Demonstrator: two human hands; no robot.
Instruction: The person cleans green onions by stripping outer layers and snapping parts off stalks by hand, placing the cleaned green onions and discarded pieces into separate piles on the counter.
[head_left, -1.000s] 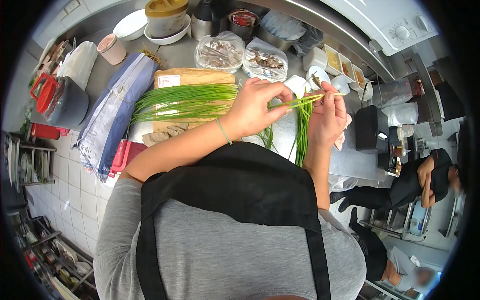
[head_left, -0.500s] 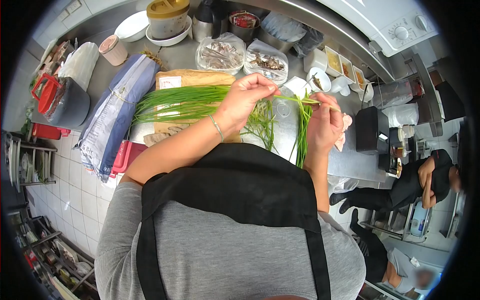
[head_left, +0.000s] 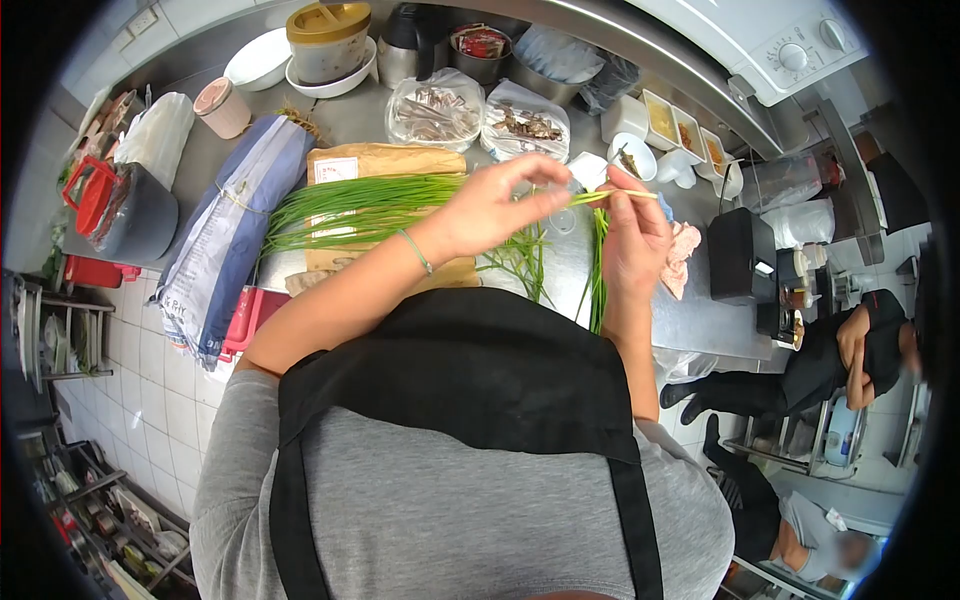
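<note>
My right hand (head_left: 638, 235) pinches a thin chive stalk (head_left: 590, 198) by its pale end, between thumb and fingers. Beside it, my left hand (head_left: 495, 205) is open and a little blurred, thumb and fingers apart, close to the stalk's other end. A long bunch of green chives (head_left: 365, 207) lies to the left, its right part hidden behind my left hand. Loose chive bits (head_left: 522, 262) are scattered below my left hand. More chives (head_left: 598, 265) lie in a narrow bundle alongside my right wrist. Under the bunch is a brown paper bag (head_left: 385, 158).
A long blue-and-white wrapped bundle (head_left: 235, 215) lies left. Behind stand bags of dried pieces (head_left: 435, 110), a gold-lidded tub (head_left: 330, 45) and white condiment containers (head_left: 660, 120). A crumpled pink cloth-like thing (head_left: 680, 260) and black box (head_left: 742, 255) are right. Two people (head_left: 850, 345) are farther right.
My left hand has opened from its pinch on the stalk and shifted slightly. My right hand has moved up a little, still pinching the stalk.
</note>
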